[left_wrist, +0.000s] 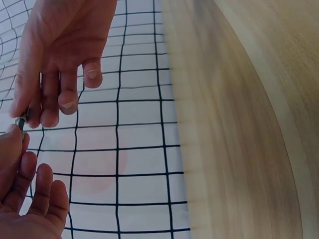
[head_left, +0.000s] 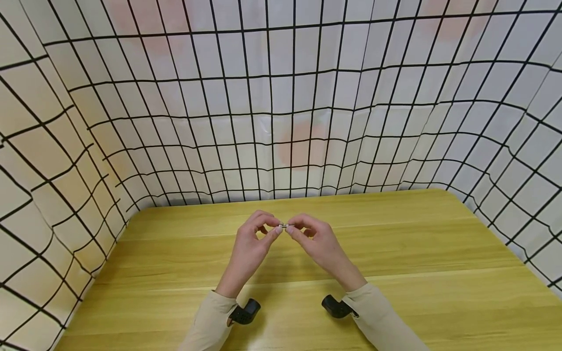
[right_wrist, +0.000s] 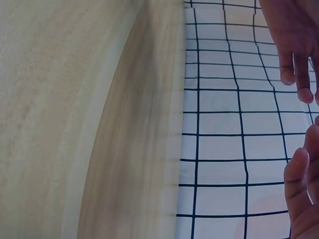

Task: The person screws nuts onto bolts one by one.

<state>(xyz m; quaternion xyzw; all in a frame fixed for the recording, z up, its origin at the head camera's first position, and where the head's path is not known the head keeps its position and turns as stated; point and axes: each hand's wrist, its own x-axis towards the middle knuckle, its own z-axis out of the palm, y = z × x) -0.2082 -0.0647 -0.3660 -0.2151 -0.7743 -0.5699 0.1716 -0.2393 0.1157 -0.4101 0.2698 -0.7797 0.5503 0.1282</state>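
Note:
A tiny silvery metal piece (head_left: 283, 225) is held between the two hands, above the far half of the table; its exact kind cannot be told. My left hand (head_left: 250, 243) pinches one end between thumb and index finger. From the other side, the thumb and index finger of my right hand (head_left: 319, 243) pinch the opposite end, so the fingertips nearly meet. In the left wrist view the metal piece (left_wrist: 21, 120) shows as a dark, shiny bit between the fingertips. The right wrist view cuts the piece off at its edge, with only other fingers showing.
Below the hands spreads a yellowish wood-grain table (head_left: 175, 258). A pale curtain with a black grid pattern (head_left: 246, 97) rises along its back and sides. Black wrist mounts (head_left: 247, 312) stick out from the beige sleeves (head_left: 382, 317).

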